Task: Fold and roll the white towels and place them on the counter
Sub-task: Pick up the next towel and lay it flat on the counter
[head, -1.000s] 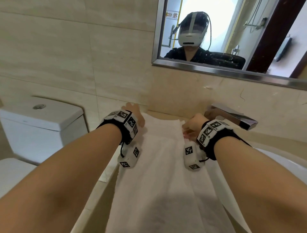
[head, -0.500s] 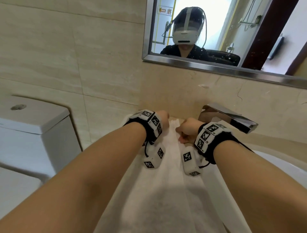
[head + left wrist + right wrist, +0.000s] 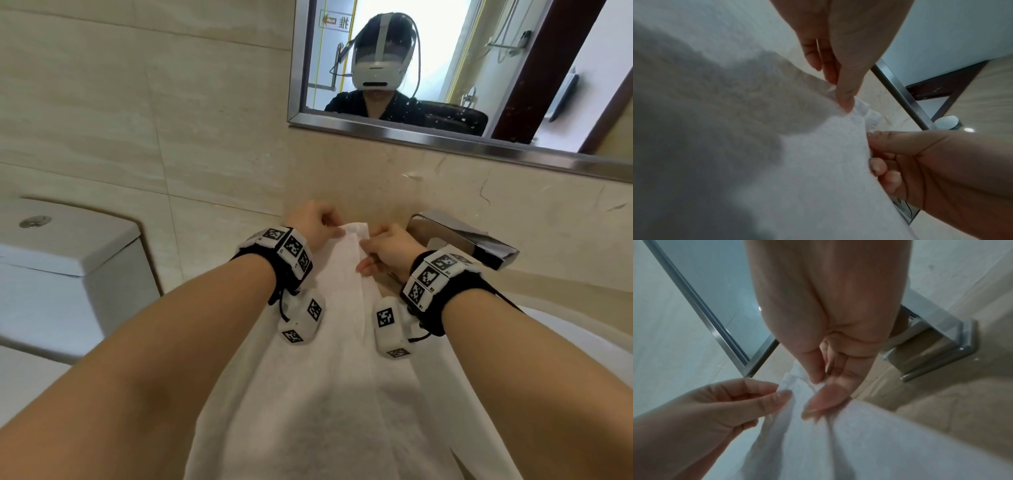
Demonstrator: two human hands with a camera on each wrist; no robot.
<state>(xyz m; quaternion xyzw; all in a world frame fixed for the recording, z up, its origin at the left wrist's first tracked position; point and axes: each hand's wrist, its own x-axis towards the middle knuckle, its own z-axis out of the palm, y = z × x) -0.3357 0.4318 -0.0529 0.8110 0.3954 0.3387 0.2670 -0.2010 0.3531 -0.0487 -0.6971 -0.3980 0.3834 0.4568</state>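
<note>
White terry towel (image 3: 342, 359), folded lengthwise into a long band, lies stretched from your body toward the beige tiled wall (image 3: 137, 120), its far end just below the steel-framed mirror (image 3: 445, 144). Your left hand (image 3: 310, 224) pinches the far left corner of that end between thumb and forefinger, grip narrow and closed on the cloth; the left wrist view confirms the thumb (image 3: 846, 91) pressed onto the towel's edge. Your right hand (image 3: 390, 246) holds the far right corner likewise, thumb and curled fingers (image 3: 824, 402) closed on the fabric, as the right wrist view shows. Both hands sit close together at the end nearest the mirror, a narrow strip of towel between them. A chrome faucet (image 3: 466, 240) stands just right of your right hand, below the mirror. A white basin rim (image 3: 565, 329) shows under your right forearm. A white toilet cistern (image 3: 68, 257) stands well left of the mirror, against the wall. Whether the towel rests flat on a counter beneath cannot be told.
</note>
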